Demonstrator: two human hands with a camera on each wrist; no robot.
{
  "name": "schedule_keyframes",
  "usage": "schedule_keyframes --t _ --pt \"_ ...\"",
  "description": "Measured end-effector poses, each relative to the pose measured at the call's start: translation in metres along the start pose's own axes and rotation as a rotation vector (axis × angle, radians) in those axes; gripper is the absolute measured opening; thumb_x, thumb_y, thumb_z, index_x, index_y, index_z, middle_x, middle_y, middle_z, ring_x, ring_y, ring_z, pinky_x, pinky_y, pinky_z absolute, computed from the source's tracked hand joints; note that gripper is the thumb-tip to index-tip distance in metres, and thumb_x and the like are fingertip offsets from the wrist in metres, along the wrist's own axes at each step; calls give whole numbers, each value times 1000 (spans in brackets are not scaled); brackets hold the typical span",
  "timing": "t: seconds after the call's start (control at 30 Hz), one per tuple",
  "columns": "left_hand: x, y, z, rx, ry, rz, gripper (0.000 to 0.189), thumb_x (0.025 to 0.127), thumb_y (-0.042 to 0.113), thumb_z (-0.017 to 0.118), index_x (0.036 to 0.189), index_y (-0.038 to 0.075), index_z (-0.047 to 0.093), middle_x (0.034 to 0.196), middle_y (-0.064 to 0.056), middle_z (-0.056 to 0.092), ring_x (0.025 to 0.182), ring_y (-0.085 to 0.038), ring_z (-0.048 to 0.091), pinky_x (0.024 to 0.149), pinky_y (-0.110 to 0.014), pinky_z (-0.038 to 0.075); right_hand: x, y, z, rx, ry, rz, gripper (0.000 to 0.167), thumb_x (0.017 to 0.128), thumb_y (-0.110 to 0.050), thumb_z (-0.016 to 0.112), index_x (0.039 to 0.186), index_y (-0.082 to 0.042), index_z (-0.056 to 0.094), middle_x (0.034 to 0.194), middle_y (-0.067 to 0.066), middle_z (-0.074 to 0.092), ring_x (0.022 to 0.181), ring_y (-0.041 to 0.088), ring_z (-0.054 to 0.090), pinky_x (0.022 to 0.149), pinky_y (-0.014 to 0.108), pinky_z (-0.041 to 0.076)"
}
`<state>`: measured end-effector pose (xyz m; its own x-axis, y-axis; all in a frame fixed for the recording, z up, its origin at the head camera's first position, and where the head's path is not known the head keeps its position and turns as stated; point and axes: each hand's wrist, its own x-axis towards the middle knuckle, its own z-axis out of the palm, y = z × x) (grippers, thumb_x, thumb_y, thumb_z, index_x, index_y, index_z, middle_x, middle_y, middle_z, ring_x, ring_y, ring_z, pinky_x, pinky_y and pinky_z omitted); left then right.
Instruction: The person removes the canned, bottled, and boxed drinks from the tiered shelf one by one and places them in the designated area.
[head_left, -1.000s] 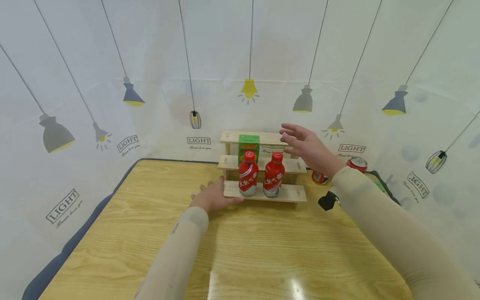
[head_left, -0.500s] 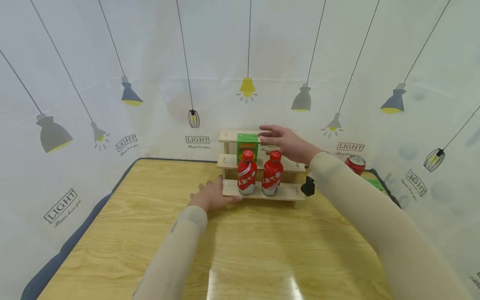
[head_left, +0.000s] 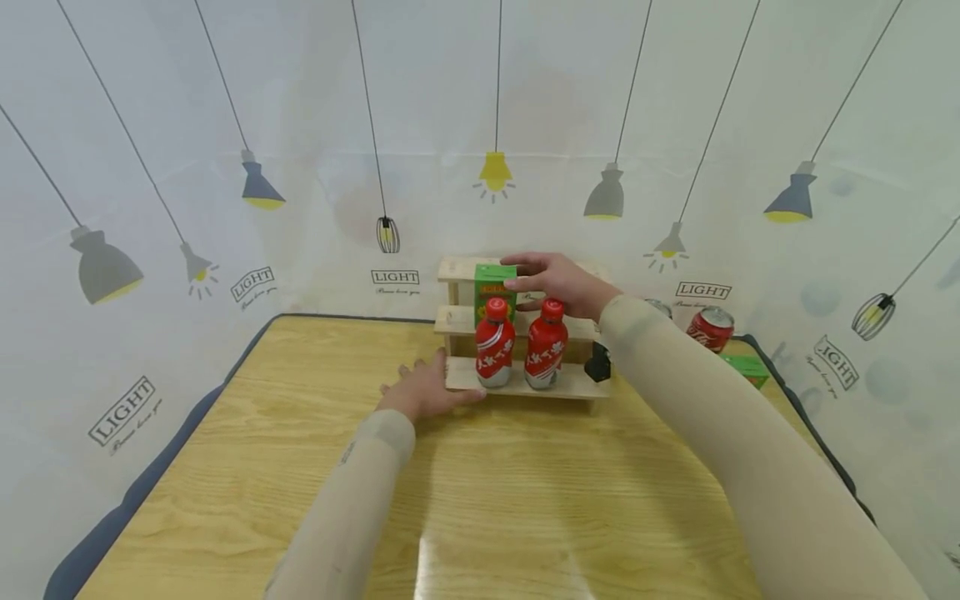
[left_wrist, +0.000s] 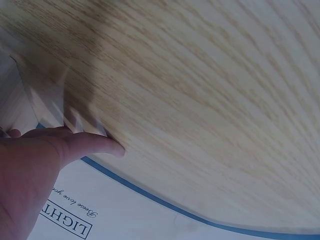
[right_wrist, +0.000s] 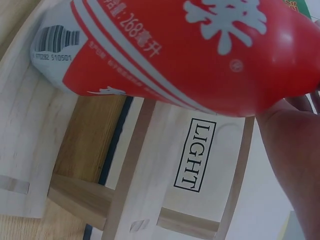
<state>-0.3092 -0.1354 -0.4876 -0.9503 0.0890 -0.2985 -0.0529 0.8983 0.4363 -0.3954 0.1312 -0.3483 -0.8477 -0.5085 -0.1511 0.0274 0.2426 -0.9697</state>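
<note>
In the head view a three-step wooden rack (head_left: 459,320) stands against the back wall. Two red bottles (head_left: 494,346) with white bases stand upright on its lowest step. On the middle step, behind the left bottle, is a green carton (head_left: 489,293). My right hand (head_left: 564,283) reaches over the right bottle, its extended fingers at the carton's upper right edge. In the right wrist view a red bottle (right_wrist: 165,50) hides most of that hand (right_wrist: 292,135). My left hand (head_left: 426,392) rests at the rack's lower left end, fingers spread and thumb along the front edge.
Right of the rack, partly behind my right forearm, stand a red drink can (head_left: 709,330), another can's silver top (head_left: 659,307) and a green box (head_left: 747,368). The wooden table (head_left: 510,500) meets a lamp-patterned wall covering (head_left: 315,167).
My right hand has moved left, from above the rack's right end to the green carton. The left hand has stayed at the rack. Bottles and carton stand as before.
</note>
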Motion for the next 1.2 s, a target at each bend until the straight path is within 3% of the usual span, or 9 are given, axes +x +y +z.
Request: schedule_keyframes --t 0.23,0.53,0.67,0.87,1.07,1.2 --pt "-2 1 -1 11 3 -1 143 63 106 58 172 24 16 177 -24 21 160 -61 12 117 -91 10 -1 -2 1 12 26 21 52 104 -14 70 153 -9 53 152 15 56 135 33 62 114 57 54" --pt "-4 1 -2 13 0 3 142 64 105 57 172 24 16 176 -24 22 161 -61 12 118 -91 11 -5 2 -7 -33 26 9 51 106 -15 68 154 -9 53 153 15 56 135 33 60 113 57 55" --pt "-2 1 -1 15 8 3 143 62 107 56 172 24 16 176 -24 23 160 -61 12 117 -91 11 -11 4 -14 -48 38 3 51 106 -15 67 154 -9 53 153 14 55 134 29 59 115 52 54" --pt "-2 1 -2 12 9 10 142 64 105 58 172 24 16 175 -25 24 160 -62 13 116 -92 11 -24 10 -33 -43 65 32 51 108 -16 64 157 -12 51 155 11 54 136 26 57 105 40 61" --pt "-5 3 -3 12 14 9 140 66 103 59 172 23 16 175 -26 24 160 -61 13 117 -92 11 -42 18 -55 -11 77 18 51 109 -14 62 158 -7 48 157 15 51 138 29 58 117 54 53" --pt "-5 2 -3 22 13 5 140 66 104 57 172 23 15 175 -26 24 161 -61 12 117 -91 11 -56 21 -69 -71 90 18 54 109 -18 62 160 -9 45 160 15 48 143 33 55 119 58 49"
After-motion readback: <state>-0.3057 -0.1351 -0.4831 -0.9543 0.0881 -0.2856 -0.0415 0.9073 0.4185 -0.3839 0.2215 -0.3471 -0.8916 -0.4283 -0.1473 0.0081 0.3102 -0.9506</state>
